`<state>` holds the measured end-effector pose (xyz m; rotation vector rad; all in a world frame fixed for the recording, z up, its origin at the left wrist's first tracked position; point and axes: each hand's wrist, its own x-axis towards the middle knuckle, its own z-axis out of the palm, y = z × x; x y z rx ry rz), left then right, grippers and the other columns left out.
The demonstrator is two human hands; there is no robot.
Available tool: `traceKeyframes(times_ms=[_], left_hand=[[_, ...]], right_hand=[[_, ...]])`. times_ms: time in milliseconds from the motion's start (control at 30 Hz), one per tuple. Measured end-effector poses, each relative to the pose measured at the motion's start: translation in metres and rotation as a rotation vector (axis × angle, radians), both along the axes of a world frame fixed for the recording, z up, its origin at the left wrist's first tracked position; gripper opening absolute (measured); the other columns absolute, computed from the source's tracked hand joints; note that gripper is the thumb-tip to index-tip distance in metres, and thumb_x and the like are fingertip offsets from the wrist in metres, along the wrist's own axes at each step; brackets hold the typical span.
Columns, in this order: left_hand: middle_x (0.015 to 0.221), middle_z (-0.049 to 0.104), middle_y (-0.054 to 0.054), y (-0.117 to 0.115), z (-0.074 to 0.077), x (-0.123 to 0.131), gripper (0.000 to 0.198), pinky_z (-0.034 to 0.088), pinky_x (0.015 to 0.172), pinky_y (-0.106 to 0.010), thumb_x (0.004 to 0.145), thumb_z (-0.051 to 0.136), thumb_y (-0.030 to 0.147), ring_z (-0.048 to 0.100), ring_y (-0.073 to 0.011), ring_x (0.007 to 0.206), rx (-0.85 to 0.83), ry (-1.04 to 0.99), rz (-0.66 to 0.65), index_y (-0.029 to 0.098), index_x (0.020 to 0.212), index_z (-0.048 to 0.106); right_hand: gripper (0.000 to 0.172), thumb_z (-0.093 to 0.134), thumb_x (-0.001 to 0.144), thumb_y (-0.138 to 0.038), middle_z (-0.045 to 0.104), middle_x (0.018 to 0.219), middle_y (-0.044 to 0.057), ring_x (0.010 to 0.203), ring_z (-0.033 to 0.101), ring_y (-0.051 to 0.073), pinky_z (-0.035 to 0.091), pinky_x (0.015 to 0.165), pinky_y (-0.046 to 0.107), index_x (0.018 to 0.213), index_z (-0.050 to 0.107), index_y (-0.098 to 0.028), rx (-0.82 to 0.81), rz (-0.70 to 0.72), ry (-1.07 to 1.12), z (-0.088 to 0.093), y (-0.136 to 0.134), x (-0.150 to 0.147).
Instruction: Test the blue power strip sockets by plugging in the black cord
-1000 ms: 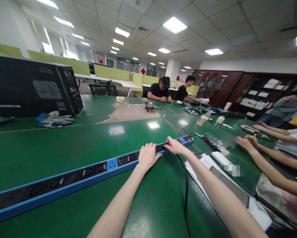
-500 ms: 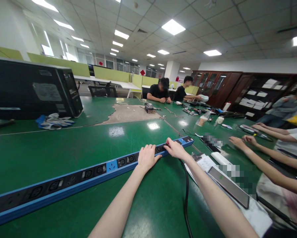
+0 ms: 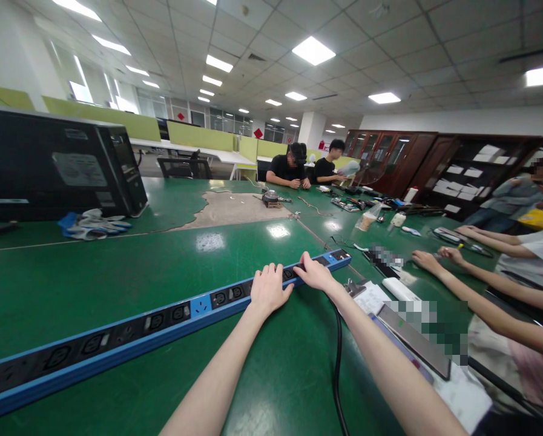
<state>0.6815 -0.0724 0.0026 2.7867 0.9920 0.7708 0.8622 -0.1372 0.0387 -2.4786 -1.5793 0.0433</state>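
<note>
A long blue-edged power strip (image 3: 153,327) with black and blue sockets lies diagonally across the green table. My left hand (image 3: 269,290) is wrapped over it near its right part, fingers on the far side and thumb on the near side. Just to the right, my right hand (image 3: 315,274) is closed at the sockets, its fingertips touching the strip's top. A black power cord (image 3: 338,357) runs up from the near table edge to beneath this hand. Its end is hidden by the palm and fingers.
The green table (image 3: 162,266) carries a black computer case (image 3: 57,163) and blue-white gloves (image 3: 94,225) at left. On the right lie a clipboard with papers (image 3: 368,298), a tablet (image 3: 416,345) and a white bar-shaped object (image 3: 401,289). A co-worker's arms (image 3: 475,297) reach in there.
Both hands keep their places on the power strip; the right hand's fingers have shifted slightly at the sockets. The whole view has moved a little. A person at the back has raised a pale object.
</note>
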Motion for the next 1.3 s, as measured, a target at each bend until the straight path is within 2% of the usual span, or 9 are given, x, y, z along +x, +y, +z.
traceKeyframes(times_ms=[167,433,700,933,1133,1200,1233,1300], left_hand=[[0.114,0.064,-0.015,0.000,0.000,0.013,0.061,0.040,0.093,-0.045,0.086,0.053,0.069,0.058,-0.0326,0.109,-0.058,0.052,0.024,0.021,0.124,0.056],[0.113,0.065,-0.015,0.005,-0.003,0.016,0.063,0.041,0.091,-0.043,0.087,0.050,0.072,0.059,-0.0315,0.108,-0.032,0.037,-0.002,0.021,0.122,0.058],[0.114,0.065,-0.015,0.006,-0.003,0.015,0.064,0.042,0.092,-0.044,0.086,0.052,0.072,0.059,-0.0322,0.110,-0.035,0.034,-0.014,0.022,0.125,0.057],[0.112,0.065,-0.015,0.007,-0.006,0.016,0.065,0.041,0.092,-0.045,0.084,0.053,0.073,0.059,-0.0326,0.108,-0.034,0.017,-0.005,0.021,0.123,0.058],[0.114,0.064,-0.016,0.009,-0.006,0.016,0.070,0.041,0.092,-0.045,0.085,0.046,0.076,0.058,-0.0331,0.109,-0.042,0.028,-0.020,0.020,0.126,0.057],[0.114,0.064,-0.017,0.010,-0.006,0.016,0.073,0.041,0.091,-0.045,0.085,0.043,0.078,0.058,-0.0333,0.109,-0.048,0.031,-0.025,0.020,0.127,0.056],[0.114,0.064,-0.017,0.010,-0.006,0.016,0.074,0.041,0.091,-0.045,0.085,0.042,0.079,0.059,-0.0333,0.108,-0.048,0.031,-0.028,0.020,0.127,0.056],[0.113,0.064,-0.016,0.009,-0.006,0.016,0.075,0.041,0.092,-0.045,0.084,0.042,0.080,0.059,-0.0331,0.108,-0.048,0.036,-0.030,0.020,0.127,0.056]], right_hand=[[0.030,0.041,0.101,-0.049,0.070,0.098,0.011,0.085,0.068,0.024,0.039,0.068,0.029,0.116,0.041,-0.022,-0.018,0.020,0.045,-0.004,-0.002,-0.001],[0.027,0.056,0.094,-0.047,0.068,0.090,0.004,0.079,0.063,0.019,0.035,0.064,0.024,0.103,0.048,-0.022,0.002,0.168,0.050,0.009,0.005,0.018],[0.025,0.044,0.101,-0.045,0.068,0.088,0.006,0.084,0.065,0.022,0.032,0.068,0.026,0.112,0.047,-0.023,0.149,0.078,-0.089,-0.010,-0.013,-0.001],[0.025,0.049,0.099,-0.047,0.068,0.087,0.004,0.082,0.064,0.021,0.034,0.069,0.025,0.106,0.051,-0.023,0.102,0.102,-0.025,0.002,-0.002,0.009],[0.026,0.044,0.101,-0.045,0.070,0.090,0.008,0.087,0.066,0.024,0.036,0.071,0.027,0.111,0.050,-0.022,0.146,0.051,-0.067,-0.006,-0.014,-0.010],[0.028,0.038,0.103,-0.044,0.071,0.093,0.009,0.087,0.067,0.024,0.038,0.071,0.027,0.114,0.048,-0.020,0.226,0.034,-0.039,0.004,-0.022,-0.016],[0.029,0.036,0.104,-0.044,0.071,0.095,0.010,0.087,0.068,0.024,0.039,0.071,0.027,0.116,0.047,-0.020,0.285,0.027,-0.022,0.016,-0.027,-0.016],[0.035,0.029,0.105,-0.046,0.071,0.102,0.013,0.090,0.068,0.025,0.041,0.073,0.028,0.122,0.046,-0.019,0.457,0.015,-0.015,0.050,-0.033,-0.011]])
